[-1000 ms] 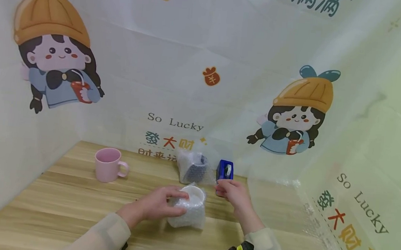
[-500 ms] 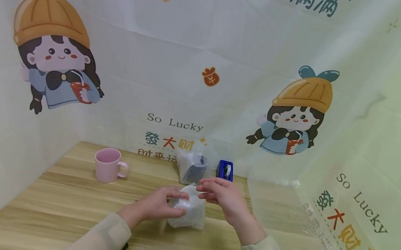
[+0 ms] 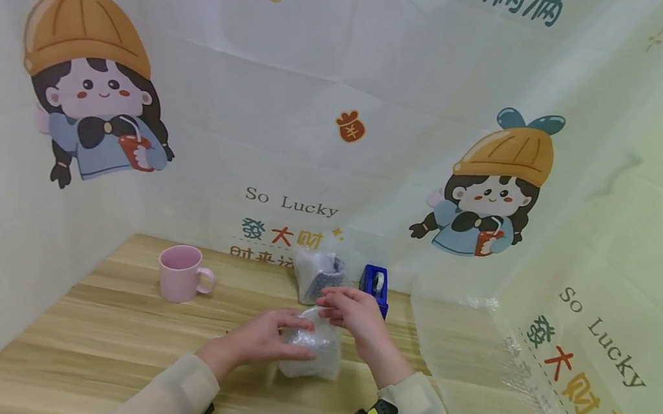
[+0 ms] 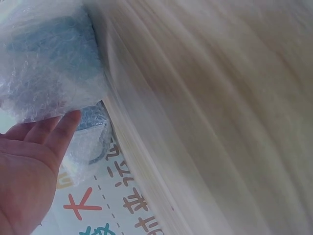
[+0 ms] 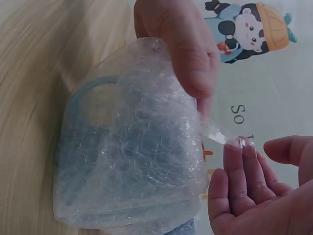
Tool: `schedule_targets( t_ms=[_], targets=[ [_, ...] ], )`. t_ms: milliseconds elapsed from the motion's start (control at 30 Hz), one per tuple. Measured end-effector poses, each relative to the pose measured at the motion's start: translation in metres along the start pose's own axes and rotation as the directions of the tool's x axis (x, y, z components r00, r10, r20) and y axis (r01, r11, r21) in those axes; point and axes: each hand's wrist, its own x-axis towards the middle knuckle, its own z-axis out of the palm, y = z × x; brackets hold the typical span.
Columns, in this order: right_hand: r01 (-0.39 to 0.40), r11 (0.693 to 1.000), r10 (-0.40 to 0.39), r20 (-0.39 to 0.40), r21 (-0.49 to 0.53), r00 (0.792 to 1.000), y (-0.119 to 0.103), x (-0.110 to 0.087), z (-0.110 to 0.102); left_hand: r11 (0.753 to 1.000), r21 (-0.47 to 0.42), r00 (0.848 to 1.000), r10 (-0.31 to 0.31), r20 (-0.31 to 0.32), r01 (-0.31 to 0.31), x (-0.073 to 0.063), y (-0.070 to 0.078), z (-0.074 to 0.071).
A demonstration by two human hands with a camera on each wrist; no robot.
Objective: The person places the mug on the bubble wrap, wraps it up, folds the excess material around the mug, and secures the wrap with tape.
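A mug in bubble wrap (image 3: 320, 355) stands on the table before me; its handle shows through the wrap in the right wrist view. My left hand (image 3: 259, 338) holds it from the left, thumb on the near side and fingers over the far side. Close at its upper right is my right hand (image 3: 352, 312). A short strip of clear tape (image 5: 218, 134) clings to that hand's fingertips and reaches to the edge of the wrap, with the thumb standing apart. Behind the mug lies a second bubble-wrapped thing (image 3: 314, 272), dark grey-blue inside.
A pink mug (image 3: 178, 279) stands at the left on the wooden table (image 3: 106, 326). Behind my right hand is a blue tape dispenser (image 3: 373, 282). A sheet of bubble wrap (image 3: 472, 354) spreads over the table's right side. Printed cloth (image 3: 293, 100) hangs around the table.
My right hand has come left from the tape dispenser to the wrapped mug, bringing the clear tape strip on its fingertips. The left hand keeps its place on the wrapped mug.
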Motion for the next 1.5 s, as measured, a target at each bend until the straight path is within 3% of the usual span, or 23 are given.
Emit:
schedule_targets(
  t_ms=[267, 833, 1067, 1200, 1333, 1500],
  targets=[
    [0.003, 1.0, -0.003, -0.002, 0.018, 1.0, 0.007, 0.006, 0.001, 0.999, -0.005, 0.998, -0.04, -0.04, 0.039, 0.001, 0.005, 0.006],
    [0.017, 1.0, -0.017, 0.017, 0.01, 1.0, 0.017, 0.014, 0.002, 1.0, -0.023, 0.994, -0.018, -0.111, 0.015, 0.006, 0.011, 0.011],
    [0.063, 0.997, -0.062, 0.008, -0.045, 0.998, 0.017, 0.018, -0.004, 1.0, -0.014, 0.99, -0.006, -0.14, 0.004, 0.006, 0.014, 0.013],
    [0.117, 0.978, -0.121, -0.011, -0.173, 0.993, 0.017, 0.027, -0.011, 1.0, -0.002, 0.989, 0.012, -0.146, -0.013, 0.007, 0.014, 0.013],
    [0.182, 0.937, -0.176, 0.046, -0.299, 0.983, 0.019, 0.035, -0.015, 1.0, 0.0, 0.989, 0.011, -0.149, -0.011, 0.008, 0.012, 0.013],
    [0.171, 0.941, -0.138, 0.129, -0.292, 0.982, 0.026, 0.04, -0.018, 1.0, 0.007, 0.988, 0.014, -0.151, -0.013, 0.008, 0.011, 0.012]
  ],
)
